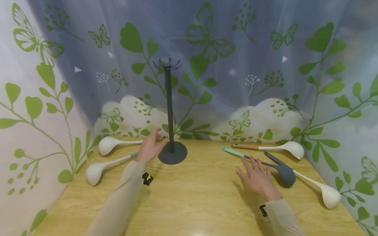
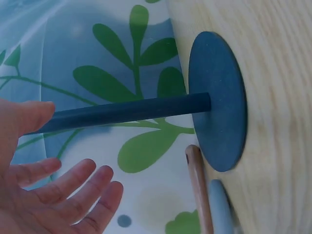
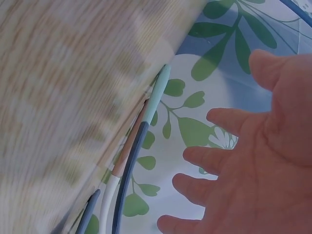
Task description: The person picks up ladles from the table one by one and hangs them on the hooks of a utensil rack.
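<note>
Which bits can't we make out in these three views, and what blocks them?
- Head: lower-left white ladle, handle partly behind the left hand.
- Head: dark ladle, shaft partly behind the right hand.
- Left wrist: stand, top hooks lost past the hand and left edge.
- Right wrist: dark ladle's bowl, cut off by bottom edge.

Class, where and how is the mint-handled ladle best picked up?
Probably by the mint handle, with the right hand coming from above and the near side. The slim, straight handle points left, away from the bowl, which overlaps a white ladle; a wooden handle lies just behind.
</note>
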A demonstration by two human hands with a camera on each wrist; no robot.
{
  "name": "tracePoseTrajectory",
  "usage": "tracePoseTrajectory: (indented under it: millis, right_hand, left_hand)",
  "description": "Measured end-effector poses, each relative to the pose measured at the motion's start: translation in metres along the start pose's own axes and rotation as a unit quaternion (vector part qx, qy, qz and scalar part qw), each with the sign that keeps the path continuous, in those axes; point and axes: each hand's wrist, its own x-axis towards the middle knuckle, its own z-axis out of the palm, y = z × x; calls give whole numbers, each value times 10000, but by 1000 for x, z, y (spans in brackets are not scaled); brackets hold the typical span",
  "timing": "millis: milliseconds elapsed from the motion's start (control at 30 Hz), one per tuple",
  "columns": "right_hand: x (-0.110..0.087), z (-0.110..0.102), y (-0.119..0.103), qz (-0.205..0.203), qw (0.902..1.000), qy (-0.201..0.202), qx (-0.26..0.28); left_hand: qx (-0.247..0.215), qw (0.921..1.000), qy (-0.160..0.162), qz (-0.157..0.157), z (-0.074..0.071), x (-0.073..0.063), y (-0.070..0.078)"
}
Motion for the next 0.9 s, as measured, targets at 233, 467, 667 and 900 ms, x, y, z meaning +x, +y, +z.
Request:
tracePoseTrajectory:
  millis: [233,467,667,900]
  right_hand:
    - [1,2,0,-29,9999,77,-67]
    - [2,2,2,-72,9998,58,-162]
    - [4,3,3,-136,9998,62,-113]
    - [3,3,5,-12,10000,-29,-83]
  left_hand:
    - [-270,9995,131,-44,0,15,12]
    - [-282,9994,186,39,5,26,25]
    - [-342,9980,484,219,10,36,31]
    - [-318,9970,658,269,23,45,30]
